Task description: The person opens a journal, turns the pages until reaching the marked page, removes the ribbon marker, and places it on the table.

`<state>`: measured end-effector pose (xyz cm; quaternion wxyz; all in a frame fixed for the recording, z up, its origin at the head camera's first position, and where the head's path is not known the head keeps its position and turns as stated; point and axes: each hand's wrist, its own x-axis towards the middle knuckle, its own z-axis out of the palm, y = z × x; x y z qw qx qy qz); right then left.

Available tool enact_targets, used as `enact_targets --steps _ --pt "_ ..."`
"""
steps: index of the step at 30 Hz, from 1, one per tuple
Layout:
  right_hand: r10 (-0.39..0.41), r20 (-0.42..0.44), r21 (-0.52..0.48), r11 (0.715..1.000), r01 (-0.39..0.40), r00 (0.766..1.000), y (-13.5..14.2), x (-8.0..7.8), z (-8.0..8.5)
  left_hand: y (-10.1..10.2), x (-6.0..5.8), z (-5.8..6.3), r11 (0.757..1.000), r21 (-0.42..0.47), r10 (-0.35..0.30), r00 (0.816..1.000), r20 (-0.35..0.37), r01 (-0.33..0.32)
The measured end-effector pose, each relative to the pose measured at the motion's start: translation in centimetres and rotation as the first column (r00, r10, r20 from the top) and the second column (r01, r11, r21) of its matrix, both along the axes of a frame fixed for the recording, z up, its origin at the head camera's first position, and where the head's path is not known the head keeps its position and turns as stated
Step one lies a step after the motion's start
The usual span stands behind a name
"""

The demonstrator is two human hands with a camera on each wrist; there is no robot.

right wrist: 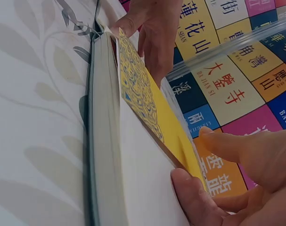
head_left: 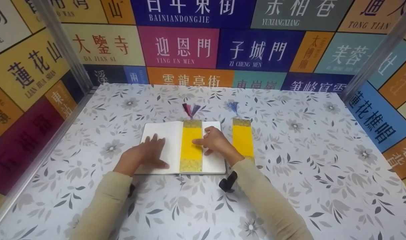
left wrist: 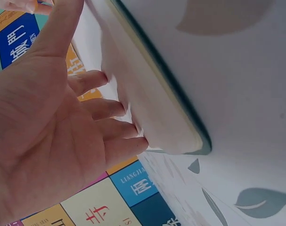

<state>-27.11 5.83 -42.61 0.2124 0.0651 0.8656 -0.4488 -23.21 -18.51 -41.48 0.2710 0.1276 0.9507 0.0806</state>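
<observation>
A notebook (head_left: 163,133) with white pages and a dark green cover lies spread on the table. A yellow bookmark (head_left: 191,143) with patterned gold ends and a red-and-purple tassel (head_left: 190,109) lies lengthwise on its right page, beside the fold. My left hand (head_left: 144,153) rests on the left page with fingers spread. My right hand (head_left: 216,140) is over the right page; its index finger reaches across the bookmark's right edge. In the right wrist view the thumb touches beside the bookmark (right wrist: 166,113), with the index finger (right wrist: 218,143) above it. Nothing is visibly gripped.
A second yellow bookmark (head_left: 242,140) with a blue tassel (head_left: 233,107) lies right of the notebook, its lower end partly behind the right forearm. The table (head_left: 306,173) has a floral cloth. Colourful sign panels (head_left: 178,48) stand behind, and clear posts (head_left: 64,50) rise at the corners.
</observation>
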Motion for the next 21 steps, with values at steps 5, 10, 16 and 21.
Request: enact_targets --steps 5,10,16,21 --pt "0.005 -0.020 0.128 0.992 -0.003 1.000 -1.1 -0.1 0.0 0.0 -0.1 -0.1 1.000 0.002 0.007 1.000 -0.002 -0.007" --pt "0.062 -0.061 0.253 0.966 -0.045 0.996 -2.0 -0.1 -0.1 0.0 -0.1 -0.2 1.000 0.002 0.005 1.000 -0.005 -0.005" --pt "0.051 -0.061 0.288 0.957 -0.031 0.997 -2.5 0.4 0.2 0.0 0.0 -0.3 1.000 0.007 0.009 1.000 -0.020 -0.009" --pt "0.072 -0.087 0.350 0.936 -0.037 0.994 -2.6 0.8 0.4 -0.2 0.0 -0.6 0.999 0.037 -0.012 0.997 -0.070 0.015"
